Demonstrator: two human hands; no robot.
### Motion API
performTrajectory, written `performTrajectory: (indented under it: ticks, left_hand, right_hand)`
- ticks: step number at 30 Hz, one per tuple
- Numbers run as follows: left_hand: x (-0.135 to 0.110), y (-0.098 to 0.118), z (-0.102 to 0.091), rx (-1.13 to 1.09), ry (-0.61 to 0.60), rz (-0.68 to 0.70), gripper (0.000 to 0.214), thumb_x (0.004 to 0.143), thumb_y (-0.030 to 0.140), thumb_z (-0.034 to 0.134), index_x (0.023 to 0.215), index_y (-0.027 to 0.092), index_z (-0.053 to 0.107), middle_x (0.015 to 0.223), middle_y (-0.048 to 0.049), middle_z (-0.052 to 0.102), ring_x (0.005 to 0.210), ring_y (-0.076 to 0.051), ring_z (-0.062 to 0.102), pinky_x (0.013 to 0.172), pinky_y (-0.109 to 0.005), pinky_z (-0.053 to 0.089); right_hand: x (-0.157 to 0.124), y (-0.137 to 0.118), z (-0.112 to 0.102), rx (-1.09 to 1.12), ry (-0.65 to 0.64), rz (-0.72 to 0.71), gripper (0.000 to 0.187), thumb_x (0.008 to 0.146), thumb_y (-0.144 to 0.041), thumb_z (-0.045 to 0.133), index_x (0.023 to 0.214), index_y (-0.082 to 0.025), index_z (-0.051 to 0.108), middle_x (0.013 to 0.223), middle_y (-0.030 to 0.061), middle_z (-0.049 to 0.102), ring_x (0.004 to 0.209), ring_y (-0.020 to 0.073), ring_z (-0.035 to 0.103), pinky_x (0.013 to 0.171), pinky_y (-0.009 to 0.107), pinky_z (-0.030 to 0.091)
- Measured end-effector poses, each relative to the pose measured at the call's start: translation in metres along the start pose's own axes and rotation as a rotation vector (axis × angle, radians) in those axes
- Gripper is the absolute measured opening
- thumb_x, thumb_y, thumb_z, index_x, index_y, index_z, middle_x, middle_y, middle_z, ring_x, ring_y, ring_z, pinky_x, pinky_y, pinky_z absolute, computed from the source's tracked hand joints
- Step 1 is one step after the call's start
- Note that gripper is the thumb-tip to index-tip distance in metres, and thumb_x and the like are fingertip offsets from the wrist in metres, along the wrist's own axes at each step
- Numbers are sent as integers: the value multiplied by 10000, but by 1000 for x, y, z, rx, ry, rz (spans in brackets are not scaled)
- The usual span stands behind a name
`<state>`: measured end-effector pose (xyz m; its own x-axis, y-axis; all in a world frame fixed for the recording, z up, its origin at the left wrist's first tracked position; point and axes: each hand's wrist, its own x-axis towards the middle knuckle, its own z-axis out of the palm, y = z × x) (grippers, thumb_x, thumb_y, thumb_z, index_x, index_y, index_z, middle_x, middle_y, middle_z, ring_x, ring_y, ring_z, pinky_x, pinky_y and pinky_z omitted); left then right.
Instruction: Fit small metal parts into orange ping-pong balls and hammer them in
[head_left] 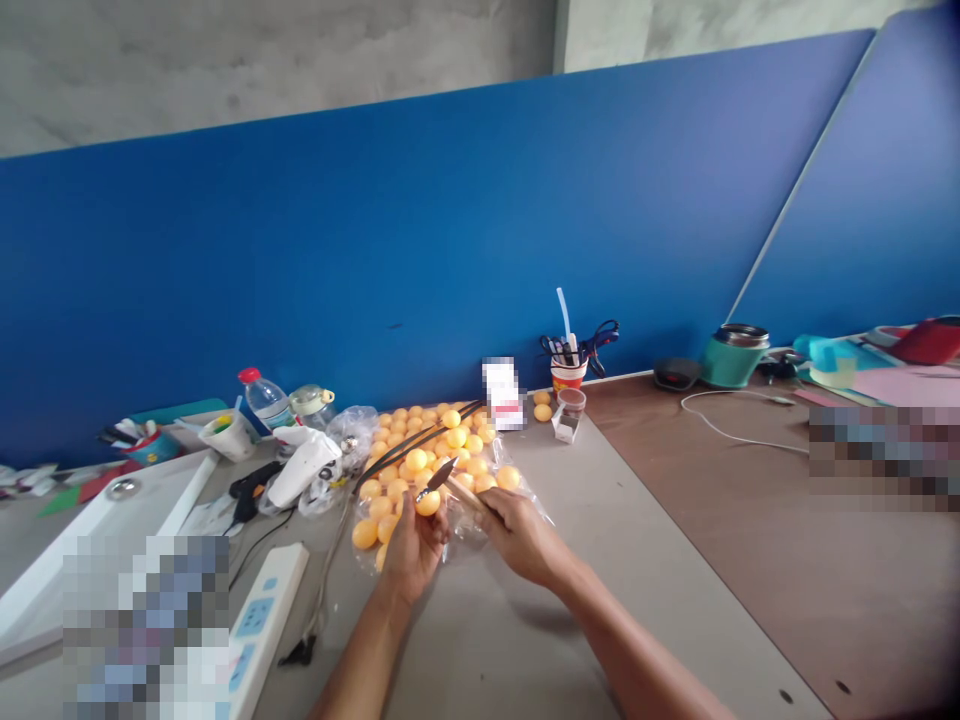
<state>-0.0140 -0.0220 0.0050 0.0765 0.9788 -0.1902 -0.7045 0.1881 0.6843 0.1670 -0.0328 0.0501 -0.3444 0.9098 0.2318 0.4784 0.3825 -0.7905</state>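
My left hand [414,548] is closed round an orange table tennis ball [428,503], held up between thumb and fingers. In my right hand [525,535] is a tool with a pale wooden handle [466,493] and a dark pointed tip [437,477]; its exact kind is not clear. The tip reaches over the top of the held ball, where a small dark patch shows; I cannot tell whether they touch. Just behind both hands lies a clear plastic bag [364,562] full of orange balls [394,488], with dark strips [405,447] across it.
A power strip [266,610], a glue gun [251,490] and a white tray [199,470] lie to the left. Behind stand a water bottle [266,400], a cup of pens and cable [568,375] and a small clear box [568,425]. A teal container [735,357] stands right, before the blue partition [450,250].
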Motion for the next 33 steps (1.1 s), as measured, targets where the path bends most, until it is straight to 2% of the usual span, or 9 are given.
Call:
performTrajectory:
  ticks: [4, 10, 18, 22, 27, 33]
  left_hand:
    - [-1, -2, 0, 34, -13, 7, 444, 719, 555, 723, 840, 139, 623, 575, 15, 570, 448, -76, 452, 464, -203, 412]
    - [0, -2, -1, 42, -14, 6, 454, 735, 575, 697, 788, 132, 609, 571, 9, 575, 439, -72, 453, 454, -198, 409]
    - [0, -1, -1, 10, 6, -5, 423, 756, 534, 699, 814, 122, 622, 606, -9, 601, 462, -74, 487, 449, -189, 403]
    - [-1, 0, 0, 19, -10, 5, 446, 736, 556, 707, 773, 122, 611, 583, -4, 588, 450, -74, 475, 458, -201, 413]
    - [-1, 1, -1, 16, -5, -21, 441, 730, 542, 721, 815, 121, 622, 616, -10, 618, 454, -73, 481, 458, -195, 416]
    - [-1, 1, -2, -51, -22, -6, 369, 744, 480, 734, 773, 136, 603, 641, -24, 644, 470, -84, 512, 468, -203, 434]
  right_hand:
    - [0, 3, 4, -7, -20, 5, 198, 849, -153, 471, 668, -197, 402, 694, -10, 515, 663, 122, 472, 602, 226, 308]
    - [0, 5, 3, 0, -16, 4, 197, 849, -159, 471, 663, -192, 417, 688, -13, 516, 652, 118, 470, 591, 226, 306]
    - [0, 2, 2, 12, -26, 19, 203, 834, -155, 483, 646, -190, 414, 673, -12, 510, 642, 117, 464, 584, 227, 303]
    - [-1, 3, 2, 22, 6, 31, 208, 864, -190, 454, 662, -195, 401, 670, -18, 493, 629, 114, 463, 578, 224, 298]
    - [0, 5, 3, -10, -27, 43, 209, 843, -180, 463, 647, -193, 393, 663, -16, 490, 633, 116, 457, 574, 226, 289]
    - [1, 7, 1, 59, 34, 60, 245, 882, -256, 441, 651, -195, 389, 634, -28, 463, 577, 101, 422, 534, 223, 275]
